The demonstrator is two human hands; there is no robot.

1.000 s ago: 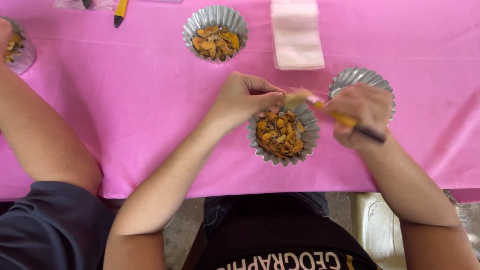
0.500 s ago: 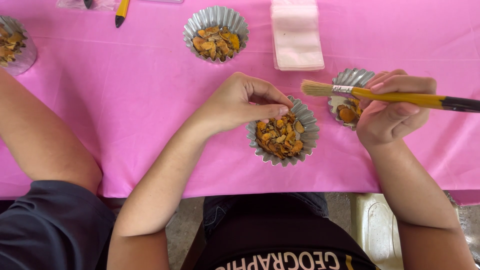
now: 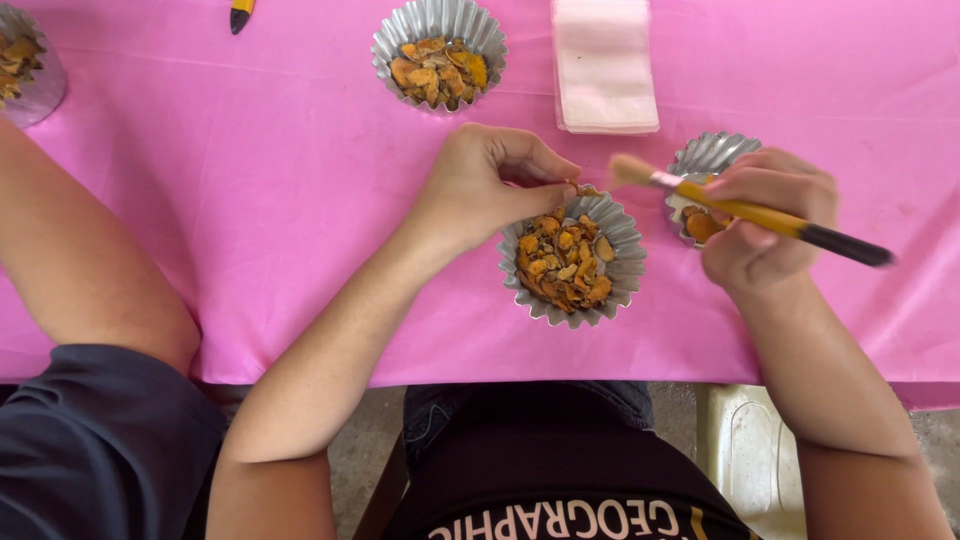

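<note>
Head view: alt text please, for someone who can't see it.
The left hand pinches an orange-brown piece over a fluted foil cup of dried orange chips on a pink tablecloth, while the right hand holds a yellow-handled paintbrush. Another person's arm rests at left.

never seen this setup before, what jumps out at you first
The bright pink tablecloth fills the view. At its near edge sits a fluted foil cup of orange-brown chips, the left hand pinching at its rim. Just right, the right hand holds a yellow-handled brush above a smaller foil cup.
</note>
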